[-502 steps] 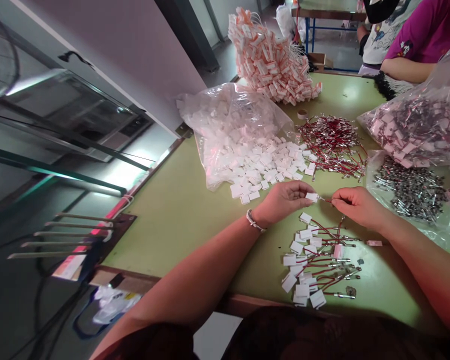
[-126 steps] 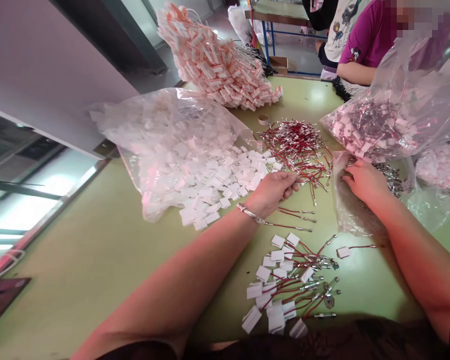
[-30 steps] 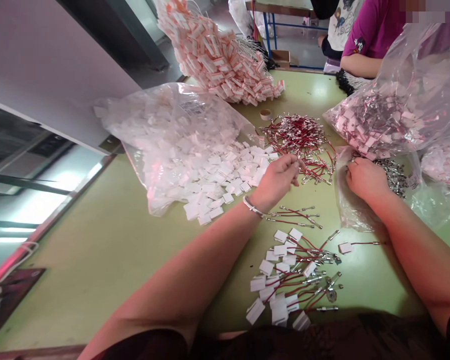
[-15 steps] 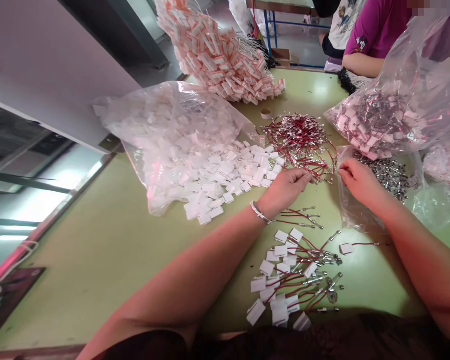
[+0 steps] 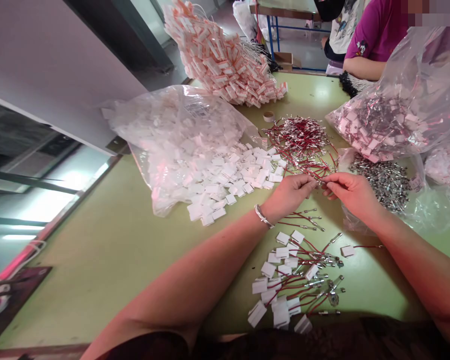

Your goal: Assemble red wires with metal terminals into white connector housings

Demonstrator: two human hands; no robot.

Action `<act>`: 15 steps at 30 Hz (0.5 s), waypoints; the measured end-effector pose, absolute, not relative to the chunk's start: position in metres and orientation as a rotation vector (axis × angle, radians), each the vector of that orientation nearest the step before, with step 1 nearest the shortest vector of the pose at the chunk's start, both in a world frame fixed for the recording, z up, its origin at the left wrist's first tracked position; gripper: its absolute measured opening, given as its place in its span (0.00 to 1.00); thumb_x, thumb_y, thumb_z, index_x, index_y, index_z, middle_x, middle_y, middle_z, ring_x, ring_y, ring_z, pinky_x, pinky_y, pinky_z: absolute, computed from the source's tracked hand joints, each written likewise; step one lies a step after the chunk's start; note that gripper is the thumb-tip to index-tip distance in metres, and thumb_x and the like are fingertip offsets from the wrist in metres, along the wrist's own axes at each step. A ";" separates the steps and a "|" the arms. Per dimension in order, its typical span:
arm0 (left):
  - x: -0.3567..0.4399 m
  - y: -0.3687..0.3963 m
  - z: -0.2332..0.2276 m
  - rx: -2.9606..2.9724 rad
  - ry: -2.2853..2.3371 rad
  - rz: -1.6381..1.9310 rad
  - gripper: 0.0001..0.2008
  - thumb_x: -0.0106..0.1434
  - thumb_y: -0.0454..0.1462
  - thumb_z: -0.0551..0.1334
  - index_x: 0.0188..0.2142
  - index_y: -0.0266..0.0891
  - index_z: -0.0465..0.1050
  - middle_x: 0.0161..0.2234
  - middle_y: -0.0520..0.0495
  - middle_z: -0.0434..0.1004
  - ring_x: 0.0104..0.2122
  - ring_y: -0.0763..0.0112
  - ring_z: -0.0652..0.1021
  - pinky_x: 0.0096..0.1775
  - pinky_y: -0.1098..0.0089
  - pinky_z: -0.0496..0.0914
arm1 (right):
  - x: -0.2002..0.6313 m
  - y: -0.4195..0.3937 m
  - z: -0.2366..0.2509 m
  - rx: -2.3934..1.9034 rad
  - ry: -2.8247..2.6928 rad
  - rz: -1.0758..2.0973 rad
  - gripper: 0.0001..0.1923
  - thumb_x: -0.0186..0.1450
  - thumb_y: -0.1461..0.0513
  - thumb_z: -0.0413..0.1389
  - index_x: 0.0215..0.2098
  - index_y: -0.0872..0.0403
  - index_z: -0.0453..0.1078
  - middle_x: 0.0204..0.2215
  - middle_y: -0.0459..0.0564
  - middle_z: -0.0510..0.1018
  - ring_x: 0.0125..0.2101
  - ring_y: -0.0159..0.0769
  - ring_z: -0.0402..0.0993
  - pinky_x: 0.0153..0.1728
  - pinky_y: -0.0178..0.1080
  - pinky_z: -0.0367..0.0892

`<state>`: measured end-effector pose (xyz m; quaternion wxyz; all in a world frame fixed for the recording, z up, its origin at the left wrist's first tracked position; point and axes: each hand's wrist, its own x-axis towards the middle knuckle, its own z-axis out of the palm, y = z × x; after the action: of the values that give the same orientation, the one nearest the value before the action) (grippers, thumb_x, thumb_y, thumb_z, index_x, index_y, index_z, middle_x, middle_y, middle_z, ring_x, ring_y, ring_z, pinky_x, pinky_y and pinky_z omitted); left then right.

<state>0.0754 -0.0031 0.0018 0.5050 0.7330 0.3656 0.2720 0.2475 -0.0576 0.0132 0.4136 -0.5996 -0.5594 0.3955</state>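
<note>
My left hand (image 5: 290, 196), closed in a pinch, holds a short red wire with a metal end. Meeting it fingertip to fingertip is my right hand (image 5: 354, 192), pinching something small that looks like a glass tube fuse; the fingers hide most of it. Beyond them lies a heap of red wires (image 5: 298, 135) with metal ends. To the right, many small fuses (image 5: 388, 182) lie on a clear bag. Just below my left hand, several red wires with fuses (image 5: 303, 216) rest on the table. Closer to me are white plastic housings (image 5: 281, 315) joined to red wires and fuses.
Loose white housings (image 5: 243, 170) spill from a large clear bag (image 5: 157, 130) on the left. Behind stands a pile of orange-and-white pieces (image 5: 228, 65). At right are a filled clear bag (image 5: 382, 120) and a co-worker's purple sleeve (image 5: 367, 35). A tape roll (image 5: 269, 116) lies mid-table.
My right hand has moved left from the fuse bag to my left hand, and their fingertips now meet. My left hand has barely moved.
</note>
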 end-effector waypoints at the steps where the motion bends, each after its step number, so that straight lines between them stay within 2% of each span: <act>1: 0.075 -0.003 0.002 1.778 0.865 0.654 0.11 0.64 0.38 0.54 0.28 0.37 0.70 0.20 0.56 0.61 0.21 0.78 0.62 0.27 0.74 0.59 | 0.246 -0.058 0.012 -1.499 -1.366 1.003 0.08 0.60 0.61 0.55 0.35 0.52 0.76 0.27 0.46 0.78 0.26 0.32 0.74 0.29 0.39 0.73; 5: 0.073 -0.004 0.002 1.811 0.822 0.644 0.12 0.64 0.38 0.54 0.27 0.37 0.69 0.20 0.56 0.61 0.21 0.79 0.61 0.26 0.75 0.59 | 0.244 -0.058 0.010 -1.488 -1.313 1.047 0.09 0.59 0.58 0.58 0.34 0.52 0.76 0.27 0.46 0.77 0.25 0.30 0.72 0.25 0.36 0.72; 10: 0.070 -0.003 0.003 1.832 0.769 0.652 0.11 0.65 0.38 0.54 0.30 0.37 0.71 0.20 0.56 0.63 0.21 0.79 0.63 0.26 0.76 0.61 | 0.245 -0.058 0.014 -1.455 -1.257 1.217 0.11 0.59 0.56 0.58 0.35 0.54 0.75 0.21 0.43 0.73 0.19 0.26 0.67 0.20 0.34 0.67; 15: 0.066 -0.002 0.001 2.185 0.746 0.720 0.12 0.66 0.37 0.52 0.30 0.37 0.71 0.24 0.51 0.71 0.24 0.76 0.69 0.29 0.74 0.64 | 0.247 -0.060 0.025 -1.560 -1.374 1.203 0.07 0.60 0.59 0.56 0.32 0.54 0.73 0.19 0.41 0.71 0.16 0.24 0.62 0.17 0.31 0.61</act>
<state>0.0661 -0.0016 0.0008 0.3538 0.8451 0.2884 0.2784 0.2467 -0.0605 0.0246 0.3615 -0.6055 -0.5334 0.4671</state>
